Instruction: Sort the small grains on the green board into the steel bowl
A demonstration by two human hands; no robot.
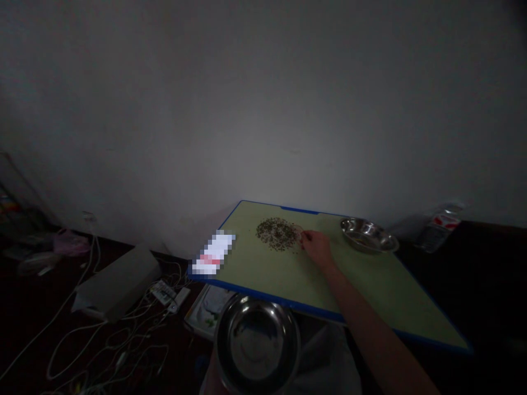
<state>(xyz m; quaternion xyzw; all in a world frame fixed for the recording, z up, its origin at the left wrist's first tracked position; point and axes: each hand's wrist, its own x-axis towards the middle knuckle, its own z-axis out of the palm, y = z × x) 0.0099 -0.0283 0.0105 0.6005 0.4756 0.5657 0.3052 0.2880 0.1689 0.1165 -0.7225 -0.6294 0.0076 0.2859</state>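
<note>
My right hand point(317, 247) reaches over a pale green tabletop point(272, 280) with a blue rim. Its thumb and fingers are pinched together at the right edge of a scattered patch of small dark grains, perhaps seeds point(276, 233). What the fingertips hold, if anything, is too small to make out. Beyond the hand, to the right, stands a shallow steel bowl point(368, 236). Below the table's near edge is a second steel bowl point(258, 343), close to my body. A skin-toned patch shows at its lower left; I cannot tell whether that is my left hand.
A blurred white rectangle point(214, 253) lies at the table's left corner. On the floor are a box point(119, 282), tangled white cables, a power strip point(179, 300) and a pink bag point(71, 242). A clear package point(442, 226) stands right of the table, beside the wall point(263, 109).
</note>
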